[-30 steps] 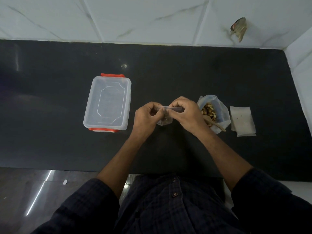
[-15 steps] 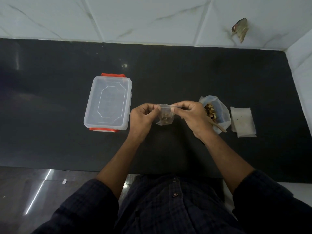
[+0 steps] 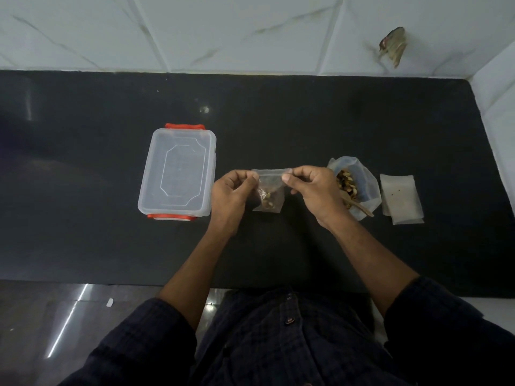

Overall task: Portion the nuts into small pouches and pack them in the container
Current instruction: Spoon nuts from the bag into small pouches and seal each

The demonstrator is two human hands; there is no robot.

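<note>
Left hand and right hand each pinched a top corner of the small pouch, held above the bench | nuts inside | risk: unsealed top spilling | container lidded.

- The left hand and right hand pinch the top corners of a small pouch with nuts inside.
- A closed container sits left.
- A bag of nuts sits right, beside empty pouches.
</note>
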